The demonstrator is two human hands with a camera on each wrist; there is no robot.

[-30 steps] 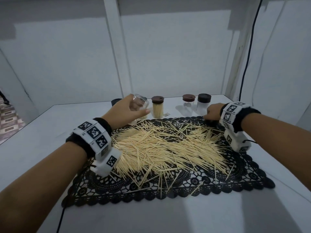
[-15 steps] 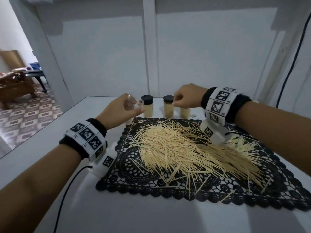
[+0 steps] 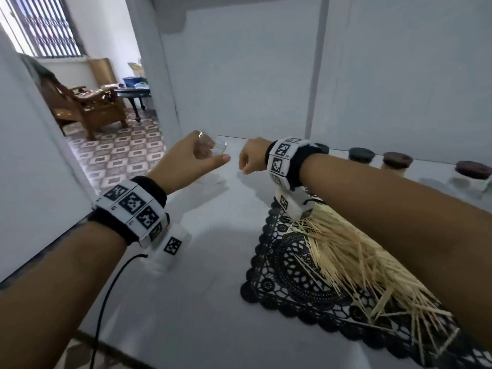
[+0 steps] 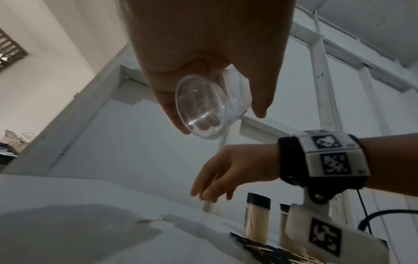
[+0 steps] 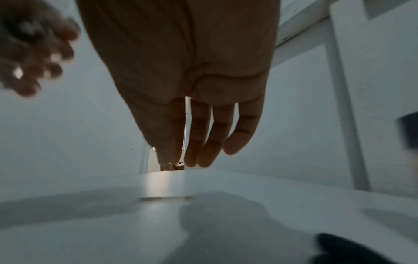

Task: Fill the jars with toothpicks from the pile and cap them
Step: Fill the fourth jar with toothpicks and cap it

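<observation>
No readable text, brand, number or sign anywhere. Only markings: black-and-white square fiducial codes on left wristband [image 3: 132, 209] and its camera housing [image 3: 170, 249], likewise on right wristband [image 3: 281, 159] and its housing [image 4: 325, 236]. Small grey marks beside codes too tiny to read. Capped jars [image 3: 394, 164] carry no visible labels.
</observation>
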